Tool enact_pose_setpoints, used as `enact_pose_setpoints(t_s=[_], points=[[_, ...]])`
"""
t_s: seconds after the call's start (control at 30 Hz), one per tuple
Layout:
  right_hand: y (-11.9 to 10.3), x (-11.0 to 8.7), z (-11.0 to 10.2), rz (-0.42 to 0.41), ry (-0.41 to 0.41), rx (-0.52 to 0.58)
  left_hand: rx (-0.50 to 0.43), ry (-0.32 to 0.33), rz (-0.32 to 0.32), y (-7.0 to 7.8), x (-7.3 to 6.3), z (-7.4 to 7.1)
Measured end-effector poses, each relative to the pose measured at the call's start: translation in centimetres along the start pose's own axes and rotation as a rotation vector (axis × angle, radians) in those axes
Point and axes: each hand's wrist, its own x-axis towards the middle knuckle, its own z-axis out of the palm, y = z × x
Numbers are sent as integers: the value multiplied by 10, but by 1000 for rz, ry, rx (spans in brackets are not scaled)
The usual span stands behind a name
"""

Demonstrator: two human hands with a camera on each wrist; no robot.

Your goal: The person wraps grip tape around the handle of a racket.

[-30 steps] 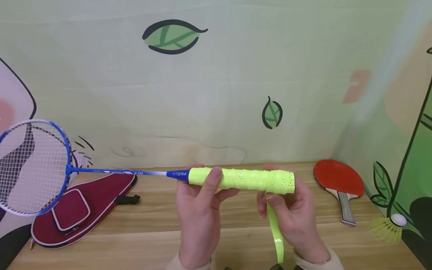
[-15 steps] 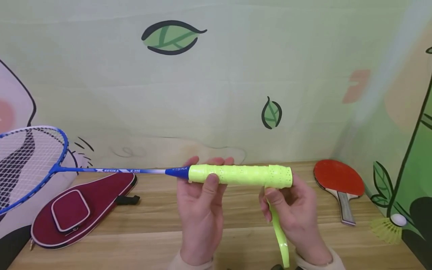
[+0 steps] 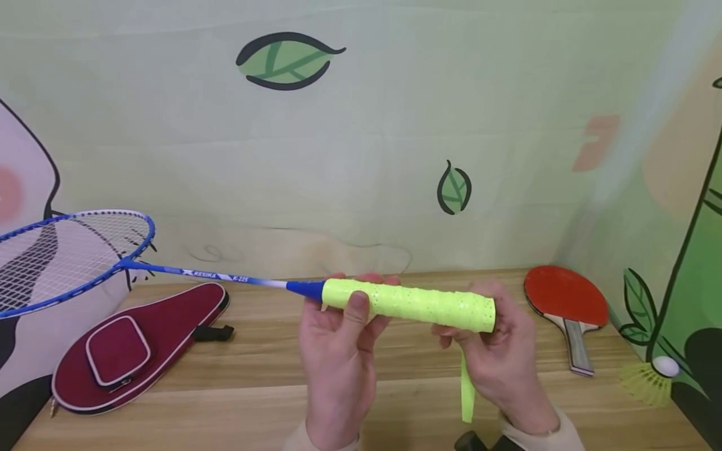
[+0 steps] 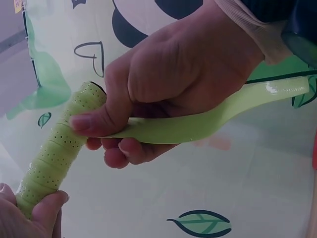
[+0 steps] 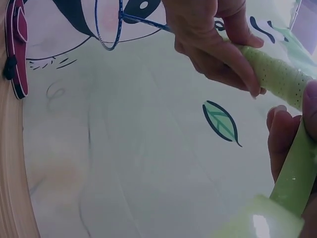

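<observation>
A blue and white badminton racket point(image 3: 211, 274) is held off the table, its head at the left and its handle end at the right, slightly lower. Bright yellow-green perforated grip tape point(image 3: 414, 305) wraps the handle in overlapping turns. My left hand point(image 3: 338, 363) holds the handle near the blue cone, thumb in front and fingers behind. At the butt end, my right hand point(image 3: 507, 363) pinches the tape's loose tail point(image 4: 173, 128) between thumb and fingers, close against the handle. The tail hangs below that hand in the head view. Part of the racket head lies outside the head view.
A maroon racket case point(image 3: 186, 319) with a pocket lies at the left of the wooden table point(image 3: 412, 401). On the right are a red table tennis paddle point(image 3: 566, 294) and a yellow shuttlecock point(image 3: 648, 382). A printed cloth point(image 3: 361, 144) hangs behind.
The racket has rolled about its length, and its head now sits higher than its butt. My right hand has shifted around the butt with the tape, and less of the tail shows.
</observation>
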Motion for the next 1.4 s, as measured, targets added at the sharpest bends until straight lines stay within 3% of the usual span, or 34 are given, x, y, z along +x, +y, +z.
enact_pose_setpoints(t_s=[0.2,0.43,0.53,0.6,0.7,0.8,0.87,1.1,1.4], points=[[2,1,-4,-44,-25,27,44,28,-47,2,0,2],[0,2,-4,66,-13,20,68,71,-108,0,3,2],[0,2,-4,59,12,-4,90,93,-124,-2,3,3],[-1,2,-4,60,38,-31,78,70,-116,-1,3,5],[-3,3,-4,89,73,-36,8,-18,-84,-1,2,5],[-8,2,-5,160,92,-38,-82,-99,-50,0,1,3],[-10,2,-6,197,80,-14,-92,-120,-30,0,1,2],[-15,2,-9,293,53,-96,-72,-82,-18,0,1,-1],[-12,1,-8,205,111,17,-36,-41,-53,1,2,1]])
